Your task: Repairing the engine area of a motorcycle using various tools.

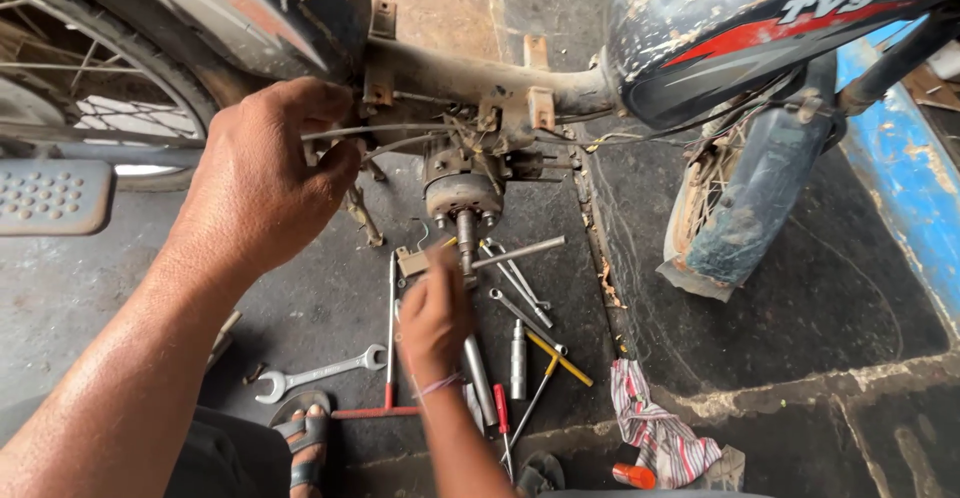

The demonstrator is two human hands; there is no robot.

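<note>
Grimy dark concrete floor point(800, 298) under a stripped rusty moped frame point(480, 83). Left hand point(262, 173) is curled shut, pinching a thin grey cable point(400, 131) by the frame. Right hand point(435, 313) grips a steel T-handle socket wrench point(520, 252) on the round metal hub point(460, 193), with loose spanners point(318, 372) and a striped rag point(655, 428) lying below.

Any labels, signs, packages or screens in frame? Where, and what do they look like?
Printed decal on dark blue motorcycle fuel tank, upper right: red swoosh stripe with white lettering above it, scuffed paint around.
No packages, signs or screens show.
</note>
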